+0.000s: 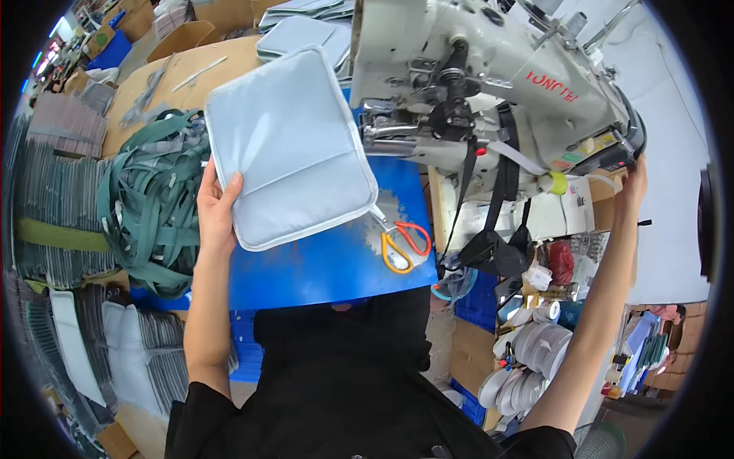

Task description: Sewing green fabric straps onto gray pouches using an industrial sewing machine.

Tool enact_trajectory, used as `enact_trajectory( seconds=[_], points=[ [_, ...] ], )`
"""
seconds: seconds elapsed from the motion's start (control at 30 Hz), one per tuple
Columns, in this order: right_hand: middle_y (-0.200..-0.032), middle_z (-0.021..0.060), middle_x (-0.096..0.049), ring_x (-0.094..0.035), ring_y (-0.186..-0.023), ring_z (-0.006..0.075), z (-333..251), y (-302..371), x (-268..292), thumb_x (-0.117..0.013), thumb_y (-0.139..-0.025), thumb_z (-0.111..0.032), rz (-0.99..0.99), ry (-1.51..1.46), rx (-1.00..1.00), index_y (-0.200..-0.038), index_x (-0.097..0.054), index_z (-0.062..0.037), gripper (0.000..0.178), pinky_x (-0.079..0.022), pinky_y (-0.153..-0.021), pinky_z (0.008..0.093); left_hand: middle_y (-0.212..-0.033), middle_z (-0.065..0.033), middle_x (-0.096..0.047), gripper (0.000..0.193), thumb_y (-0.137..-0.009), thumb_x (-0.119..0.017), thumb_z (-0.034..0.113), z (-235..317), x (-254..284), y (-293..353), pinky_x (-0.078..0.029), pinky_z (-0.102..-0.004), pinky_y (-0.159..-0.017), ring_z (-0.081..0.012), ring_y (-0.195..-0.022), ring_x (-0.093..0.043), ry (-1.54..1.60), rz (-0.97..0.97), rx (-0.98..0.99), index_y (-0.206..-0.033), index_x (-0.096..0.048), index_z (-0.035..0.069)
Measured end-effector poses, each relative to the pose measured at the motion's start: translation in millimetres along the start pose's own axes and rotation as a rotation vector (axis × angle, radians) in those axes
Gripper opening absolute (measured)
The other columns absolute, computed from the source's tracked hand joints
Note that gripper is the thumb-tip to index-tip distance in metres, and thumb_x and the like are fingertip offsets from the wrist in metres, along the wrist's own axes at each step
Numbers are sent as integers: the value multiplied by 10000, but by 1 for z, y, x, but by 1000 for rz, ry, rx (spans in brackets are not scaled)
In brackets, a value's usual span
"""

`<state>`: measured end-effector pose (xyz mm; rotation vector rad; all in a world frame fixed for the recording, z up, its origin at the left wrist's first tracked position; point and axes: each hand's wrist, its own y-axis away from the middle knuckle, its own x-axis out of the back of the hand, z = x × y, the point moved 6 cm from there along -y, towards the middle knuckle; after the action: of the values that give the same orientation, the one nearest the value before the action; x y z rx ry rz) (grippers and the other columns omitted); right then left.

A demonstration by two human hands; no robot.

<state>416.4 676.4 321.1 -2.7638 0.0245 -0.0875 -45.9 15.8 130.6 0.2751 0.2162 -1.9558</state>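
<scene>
My left hand [218,210] grips a light grey-blue padded fabric panel [294,130] by its lower left edge, thumb on the front face. The panel has rounded corners, pale edging and a seam across its lower half; it is tilted up above the blue worktop [306,275]. An industrial sewing machine [527,84] stands to its right, its needle area just beyond the panel's edge. My right arm stretches out to the machine's right end, where my right hand [633,183] is on the dark handwheel [631,115]; its fingers are partly hidden.
Scissors [397,249] with orange and red handles lie on the worktop. Left of it are a heap of green straps [153,199] and stacked panels [57,191]. More grey panels [306,34] lie behind. White spools [535,348] and small tools crowd the lower right.
</scene>
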Motion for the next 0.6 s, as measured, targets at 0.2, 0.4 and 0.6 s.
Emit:
enact_trajectory(
  seconds=[0.2,0.4,0.6],
  points=[
    [-1179,120,-671,-641,-1081,225,19,321,-49,-607,-1056,-167,-46,381,282,-1247,-646,33,280,-516,-978,392,-1477,-113,-593,689,-1001,-694,72,-43,75,27,-458,-330,-1103,-179,-1282,-599,75,74,-29,-1596,-356,4],
    [-1309,213,-556,-591,-1191,417,73,491,-149,-734,-811,14,-985,561,360,-1381,-561,-24,596,-500,-1024,448,-1481,-122,-583,658,-1008,-683,76,-42,106,52,-449,-331,-1105,-181,-1286,-590,4,158,-48,-1584,-375,-3],
    [-1301,216,-546,-648,-1077,413,89,470,-179,-736,-760,-52,-1192,952,226,-1497,-469,-42,783,-560,-920,480,-1437,-127,-607,609,-1026,-660,87,-15,89,67,-444,-337,-1110,-186,-1281,-592,-64,211,-217,-1563,-392,-11]
  ],
)
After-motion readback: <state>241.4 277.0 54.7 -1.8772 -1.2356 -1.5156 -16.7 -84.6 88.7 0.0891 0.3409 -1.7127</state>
